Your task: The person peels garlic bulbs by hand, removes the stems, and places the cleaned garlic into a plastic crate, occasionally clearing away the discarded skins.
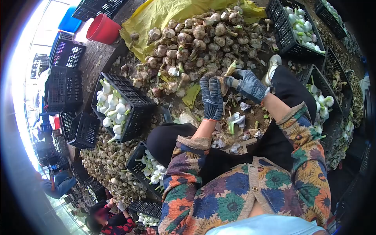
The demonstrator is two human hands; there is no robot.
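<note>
Both my hands wear grey-blue knitted gloves and meet in front of a heap of unpeeled garlic [199, 43]. Between them is a garlic bulb [224, 83] with brown outer skin and a short greenish stem pointing away from me. My left hand [212, 98] has its fingers closed against the bulb's left side. From the right, my right hand [250, 85] pinches the bulb near its stem; the glove's fingertips look cut away or worn. Part of the bulb is hidden by the fingers. Below lie loose skins and a cut stem piece [234, 122].
Black crates of cleaned white garlic stand at left [124, 107], right [299, 33] and by my knee [147, 166]. A yellow sheet [141, 29] lies under the heap. A red bucket [103, 29] stands at upper left. Another person [113, 219] sits at lower left.
</note>
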